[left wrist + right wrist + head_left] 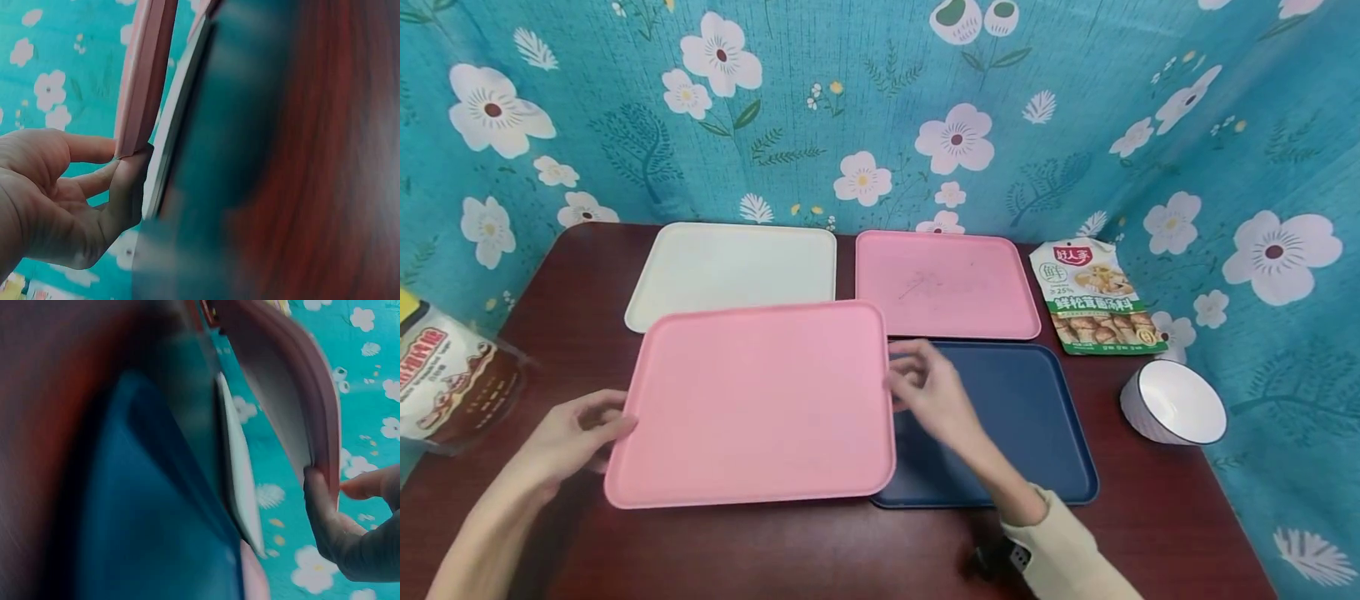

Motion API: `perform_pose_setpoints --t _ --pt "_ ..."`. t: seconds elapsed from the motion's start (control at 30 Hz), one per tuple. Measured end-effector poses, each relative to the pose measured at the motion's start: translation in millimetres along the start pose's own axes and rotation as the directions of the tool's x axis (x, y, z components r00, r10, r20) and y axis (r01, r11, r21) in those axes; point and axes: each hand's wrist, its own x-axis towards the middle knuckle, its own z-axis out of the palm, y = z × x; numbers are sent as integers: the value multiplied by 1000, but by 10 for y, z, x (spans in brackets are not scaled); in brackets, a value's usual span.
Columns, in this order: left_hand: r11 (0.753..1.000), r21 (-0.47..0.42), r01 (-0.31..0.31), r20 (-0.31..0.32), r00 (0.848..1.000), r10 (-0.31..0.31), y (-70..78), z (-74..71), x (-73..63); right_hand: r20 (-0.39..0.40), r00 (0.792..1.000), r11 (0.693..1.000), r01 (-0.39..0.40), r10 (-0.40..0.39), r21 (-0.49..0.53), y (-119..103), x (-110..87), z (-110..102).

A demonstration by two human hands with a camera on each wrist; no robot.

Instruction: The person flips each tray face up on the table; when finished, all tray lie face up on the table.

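A pink tray [752, 408] is held up over the table between both hands, overlapping a white tray and a dark blue tray [1000, 425] in the head view. My left hand [576, 429] pinches its left edge; in the left wrist view the thumb and fingers grip the tray's rim [140, 94]. My right hand [932, 392] pinches the opposite edge above the blue tray, and the right wrist view shows fingers on both faces of the rim [322, 419]. The tray's underside shows from below in that view.
Along the back lie the white tray [737, 267] and a second pink tray [947, 283] with dark marks. At the right are a mushroom seasoning pouch [1097, 300] and a white bowl [1176, 404]. A brown-and-white printed package [456, 375] stands at the left edge. A floral curtain hangs behind.
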Motion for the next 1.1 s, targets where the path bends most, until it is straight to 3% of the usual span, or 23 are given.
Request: perform_pose_setpoints --t 0.13,0.23,0.4,0.5,0.8,1.1 --pt "994 106 24 -41 999 -19 -122 -119 -84 37 999 991 19 -14 -136 91 -77 258" --pt "974 223 28 -78 997 -11 -189 -162 -123 69 997 975 37 -22 -218 125 -106 405" --pt "898 440 -10 -159 983 89 -276 -183 -137 116 991 930 109 -72 -350 216 -115 583" --pt "863 504 -26 -175 976 131 -301 -200 -126 134 987 900 137 -89 -414 261 -111 648" --pt "850 527 -6 -174 978 115 -358 -256 -70 166 986 830 112 -23 -546 221 -30 785" --pt "840 543 0 -133 987 87 -306 -307 -5 182 979 766 183 -88 -616 197 12 840"
